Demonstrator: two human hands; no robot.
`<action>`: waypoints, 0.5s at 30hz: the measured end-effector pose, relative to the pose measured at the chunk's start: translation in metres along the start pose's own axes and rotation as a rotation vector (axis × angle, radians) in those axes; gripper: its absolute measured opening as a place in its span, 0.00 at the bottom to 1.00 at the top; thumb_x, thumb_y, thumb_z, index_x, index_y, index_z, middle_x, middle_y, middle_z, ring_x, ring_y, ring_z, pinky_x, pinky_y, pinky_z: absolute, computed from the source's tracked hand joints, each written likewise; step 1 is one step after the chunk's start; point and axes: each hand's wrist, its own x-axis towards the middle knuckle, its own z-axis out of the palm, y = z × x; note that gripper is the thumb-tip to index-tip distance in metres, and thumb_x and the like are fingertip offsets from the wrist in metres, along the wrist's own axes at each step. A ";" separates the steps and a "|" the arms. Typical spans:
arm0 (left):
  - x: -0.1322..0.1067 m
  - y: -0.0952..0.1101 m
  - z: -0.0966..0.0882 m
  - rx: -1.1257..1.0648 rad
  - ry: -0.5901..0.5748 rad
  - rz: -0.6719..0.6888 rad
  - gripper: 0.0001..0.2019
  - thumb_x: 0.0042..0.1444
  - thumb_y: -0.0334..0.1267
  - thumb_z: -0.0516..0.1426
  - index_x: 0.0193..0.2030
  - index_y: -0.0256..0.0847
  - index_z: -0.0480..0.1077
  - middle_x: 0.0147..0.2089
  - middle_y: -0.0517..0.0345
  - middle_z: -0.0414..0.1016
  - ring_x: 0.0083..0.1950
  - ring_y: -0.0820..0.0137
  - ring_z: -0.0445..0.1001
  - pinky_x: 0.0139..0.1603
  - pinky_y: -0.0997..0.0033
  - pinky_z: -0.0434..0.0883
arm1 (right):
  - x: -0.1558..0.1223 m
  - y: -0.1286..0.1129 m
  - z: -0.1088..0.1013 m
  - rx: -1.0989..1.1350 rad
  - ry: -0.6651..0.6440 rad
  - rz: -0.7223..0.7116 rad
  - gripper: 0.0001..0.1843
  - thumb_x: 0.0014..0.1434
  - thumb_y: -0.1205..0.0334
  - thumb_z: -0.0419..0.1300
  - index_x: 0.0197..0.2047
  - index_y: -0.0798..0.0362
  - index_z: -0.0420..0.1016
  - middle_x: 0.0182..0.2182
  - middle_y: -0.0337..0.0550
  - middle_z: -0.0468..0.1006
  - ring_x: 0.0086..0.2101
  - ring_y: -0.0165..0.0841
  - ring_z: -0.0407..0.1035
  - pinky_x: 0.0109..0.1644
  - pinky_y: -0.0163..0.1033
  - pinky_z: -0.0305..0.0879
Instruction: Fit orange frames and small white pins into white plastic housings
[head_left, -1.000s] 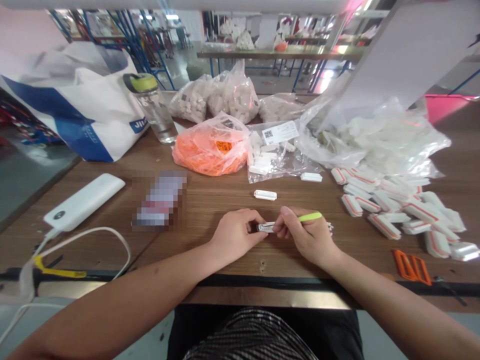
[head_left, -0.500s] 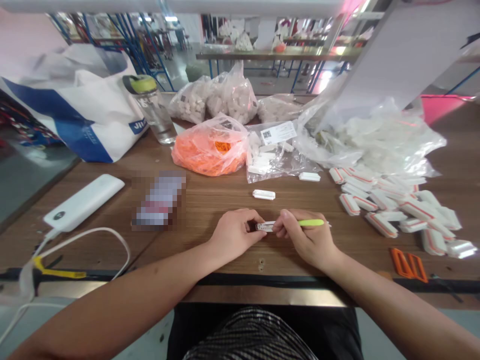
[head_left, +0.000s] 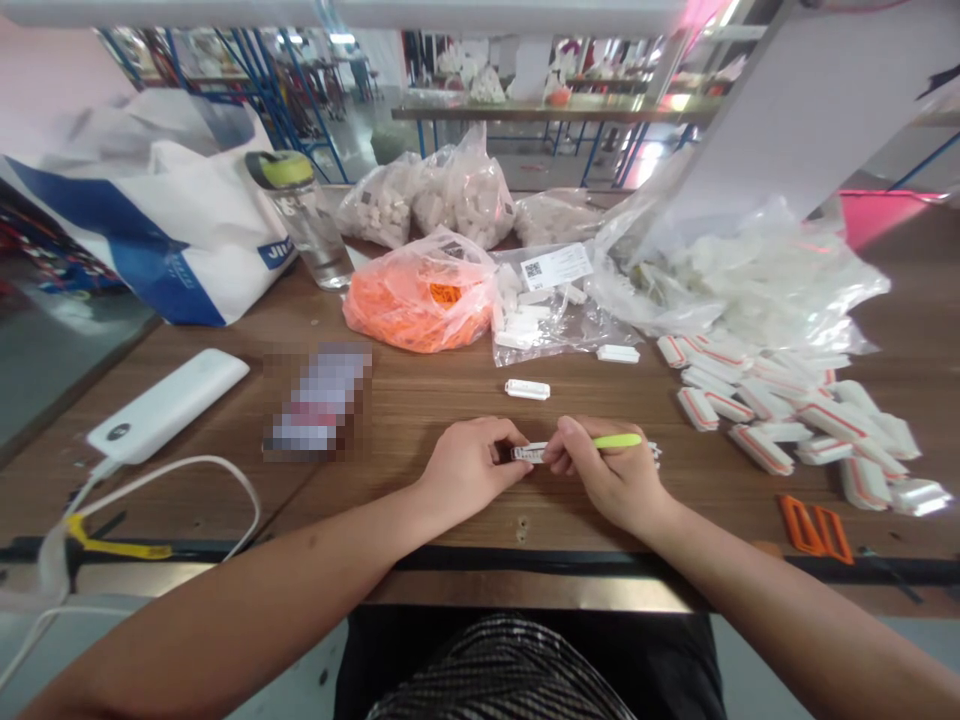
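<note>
Between left grip [head_left: 472,465] and right grip [head_left: 611,475], a white case [head_left: 530,453] is held at the table [head_left: 427,400].
Long axis crosswise, it is pinched at its left end by the left; its right end is hidden by the right, closed round a green tool [head_left: 618,440].

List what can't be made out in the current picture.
All in the head view:
Held white piece: right part hidden by the right hand.
Green-handled tool: middle hidden by the same hand; tip too small to tell.
Pixelated item: blurred over, no detail readable.
Label: print too small.
Blue-and-white bag: contents hidden by its walls.
White cable: far end cut off by the left edge.
</note>
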 end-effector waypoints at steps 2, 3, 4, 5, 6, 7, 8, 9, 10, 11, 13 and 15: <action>0.000 0.000 0.000 -0.006 0.001 -0.002 0.05 0.50 0.39 0.63 0.33 0.43 0.76 0.26 0.64 0.71 0.25 0.74 0.66 0.28 0.73 0.63 | -0.001 0.002 0.000 0.032 0.028 0.022 0.22 0.65 0.55 0.50 0.24 0.54 0.73 0.20 0.41 0.76 0.20 0.28 0.70 0.26 0.34 0.67; 0.000 0.000 0.000 -0.008 0.002 -0.004 0.05 0.50 0.39 0.63 0.34 0.43 0.76 0.25 0.64 0.70 0.25 0.74 0.66 0.28 0.73 0.63 | -0.001 0.003 -0.001 0.042 0.035 0.033 0.22 0.66 0.55 0.50 0.24 0.54 0.73 0.20 0.41 0.76 0.20 0.28 0.70 0.26 0.34 0.66; 0.000 0.000 -0.001 -0.008 0.003 -0.005 0.05 0.50 0.39 0.63 0.34 0.43 0.76 0.25 0.64 0.70 0.25 0.74 0.66 0.28 0.73 0.63 | -0.001 0.003 -0.001 0.049 0.037 0.044 0.22 0.65 0.54 0.50 0.24 0.54 0.73 0.20 0.41 0.76 0.19 0.28 0.70 0.25 0.34 0.66; 0.000 0.000 -0.001 -0.008 0.003 -0.007 0.05 0.50 0.39 0.63 0.33 0.43 0.75 0.25 0.64 0.70 0.25 0.75 0.65 0.28 0.74 0.63 | -0.001 0.004 -0.001 0.057 0.037 0.054 0.23 0.65 0.54 0.51 0.24 0.54 0.73 0.19 0.41 0.76 0.19 0.28 0.70 0.25 0.34 0.66; 0.000 0.001 -0.001 -0.008 0.003 -0.008 0.05 0.50 0.39 0.63 0.33 0.43 0.75 0.25 0.64 0.70 0.25 0.75 0.65 0.27 0.74 0.63 | -0.001 0.004 -0.001 0.065 0.035 0.063 0.23 0.65 0.53 0.51 0.23 0.54 0.74 0.19 0.41 0.76 0.19 0.28 0.70 0.25 0.34 0.66; 0.000 0.001 -0.001 -0.008 0.003 -0.009 0.05 0.50 0.38 0.63 0.33 0.43 0.75 0.25 0.64 0.70 0.25 0.75 0.65 0.27 0.74 0.63 | -0.001 0.004 -0.001 0.074 0.033 0.070 0.23 0.65 0.53 0.51 0.23 0.54 0.74 0.19 0.41 0.76 0.19 0.28 0.70 0.25 0.34 0.66; 0.000 0.001 -0.001 -0.010 0.001 -0.009 0.05 0.50 0.38 0.63 0.33 0.42 0.75 0.25 0.64 0.70 0.24 0.75 0.65 0.27 0.74 0.63 | -0.001 0.005 -0.001 0.080 0.031 0.077 0.23 0.65 0.52 0.51 0.23 0.54 0.74 0.19 0.41 0.75 0.19 0.28 0.70 0.25 0.34 0.66; 0.000 0.001 -0.001 -0.011 -0.001 -0.007 0.05 0.50 0.38 0.63 0.33 0.42 0.75 0.24 0.64 0.70 0.24 0.75 0.65 0.27 0.74 0.63 | -0.001 0.004 0.000 0.082 0.030 0.082 0.23 0.65 0.52 0.51 0.23 0.54 0.74 0.19 0.41 0.75 0.19 0.28 0.70 0.24 0.33 0.66; 0.000 0.001 -0.001 -0.011 -0.002 -0.005 0.05 0.50 0.39 0.63 0.33 0.42 0.75 0.24 0.64 0.70 0.24 0.75 0.65 0.27 0.74 0.63 | 0.000 0.004 0.000 0.083 0.028 0.085 0.24 0.65 0.52 0.51 0.23 0.54 0.74 0.18 0.41 0.75 0.19 0.28 0.70 0.24 0.33 0.66; 0.000 0.001 -0.001 -0.011 -0.003 -0.004 0.05 0.50 0.39 0.63 0.33 0.42 0.75 0.24 0.64 0.70 0.24 0.75 0.65 0.27 0.74 0.63 | 0.000 0.004 0.000 0.083 0.027 0.087 0.24 0.65 0.51 0.51 0.23 0.54 0.74 0.18 0.41 0.75 0.19 0.28 0.69 0.24 0.33 0.66; 0.000 0.001 -0.001 -0.009 -0.003 -0.004 0.05 0.50 0.39 0.62 0.33 0.42 0.75 0.25 0.64 0.70 0.25 0.75 0.65 0.27 0.73 0.63 | 0.000 0.003 0.000 0.084 0.025 0.088 0.25 0.65 0.50 0.51 0.23 0.54 0.74 0.18 0.41 0.75 0.19 0.28 0.69 0.23 0.33 0.66; 0.000 0.000 -0.001 -0.010 -0.002 -0.005 0.05 0.50 0.39 0.62 0.33 0.43 0.75 0.25 0.64 0.70 0.25 0.74 0.65 0.27 0.73 0.63 | 0.000 0.003 -0.001 0.087 0.021 0.084 0.25 0.65 0.50 0.50 0.23 0.54 0.74 0.18 0.41 0.75 0.19 0.28 0.69 0.23 0.33 0.66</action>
